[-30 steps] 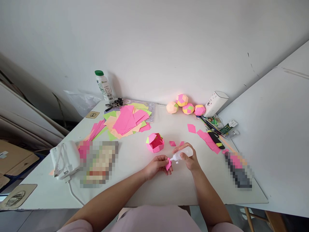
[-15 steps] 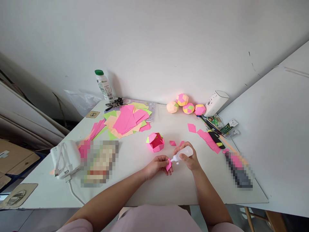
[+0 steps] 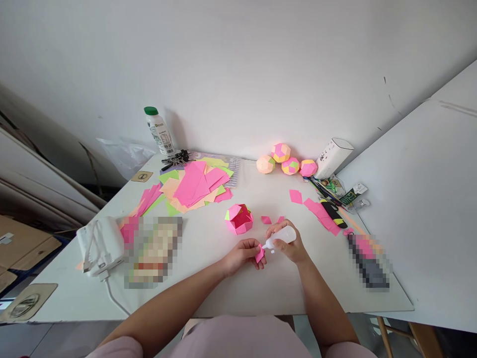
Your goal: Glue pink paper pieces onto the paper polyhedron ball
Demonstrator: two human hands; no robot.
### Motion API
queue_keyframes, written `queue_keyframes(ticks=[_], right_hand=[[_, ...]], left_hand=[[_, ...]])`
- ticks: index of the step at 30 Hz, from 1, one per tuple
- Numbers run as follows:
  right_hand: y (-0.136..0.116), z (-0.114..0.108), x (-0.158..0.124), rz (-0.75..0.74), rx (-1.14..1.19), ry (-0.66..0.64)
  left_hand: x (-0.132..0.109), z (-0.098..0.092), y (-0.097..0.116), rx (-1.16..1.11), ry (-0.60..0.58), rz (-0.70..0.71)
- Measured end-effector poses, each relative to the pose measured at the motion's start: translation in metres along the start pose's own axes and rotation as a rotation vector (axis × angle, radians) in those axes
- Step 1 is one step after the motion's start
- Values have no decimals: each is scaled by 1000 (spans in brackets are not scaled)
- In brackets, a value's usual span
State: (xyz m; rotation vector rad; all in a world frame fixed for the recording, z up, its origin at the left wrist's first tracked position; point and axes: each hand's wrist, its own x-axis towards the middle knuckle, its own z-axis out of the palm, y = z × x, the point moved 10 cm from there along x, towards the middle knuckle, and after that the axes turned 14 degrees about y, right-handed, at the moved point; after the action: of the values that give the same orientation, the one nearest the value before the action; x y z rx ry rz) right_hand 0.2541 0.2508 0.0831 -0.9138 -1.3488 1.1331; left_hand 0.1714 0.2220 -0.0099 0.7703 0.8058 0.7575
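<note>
My left hand (image 3: pixel 245 254) pinches a small folded pink paper piece (image 3: pixel 260 253) above the table's front half. Wrapped in my right hand (image 3: pixel 289 242) is a white squeeze bottle (image 3: pixel 282 237), tilted so its narrow nozzle meets the paper's upper edge; a little white cap hangs beside the nozzle. Just beyond my hands sits a partly built pink and green paper ball (image 3: pixel 239 219), its hollow inside showing through an opening. Two pink paper diamonds, one of them a loose diamond (image 3: pixel 266 220), lie between the ball and my right hand, the other partly behind my fingers.
A heap of coloured paper (image 3: pixel 196 186) lies at the back left near keys (image 3: pixel 178 158) and a green-capped bottle (image 3: pixel 159 130). Several finished paper balls (image 3: pixel 280 152) rest against the wall. A box cutter (image 3: pixel 333 214) lies right; a power bank (image 3: pixel 101 243) with cable sits left.
The view has shifted very slightly. Both hands keep nearly the same pose, with the nozzle still at the pink paper's edge.
</note>
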Motion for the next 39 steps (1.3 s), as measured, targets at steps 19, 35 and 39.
queue_keyframes(ticks=[19, 35, 39], right_hand=[[58, -24, -3, 512, 63, 353], [52, -32, 0, 460, 22, 400], [39, -28, 4, 358, 47, 359]], left_hand=[[-5, 6, 7, 52, -18, 96], [-4, 6, 3, 50, -35, 81], [-3, 4, 1, 27, -24, 53]])
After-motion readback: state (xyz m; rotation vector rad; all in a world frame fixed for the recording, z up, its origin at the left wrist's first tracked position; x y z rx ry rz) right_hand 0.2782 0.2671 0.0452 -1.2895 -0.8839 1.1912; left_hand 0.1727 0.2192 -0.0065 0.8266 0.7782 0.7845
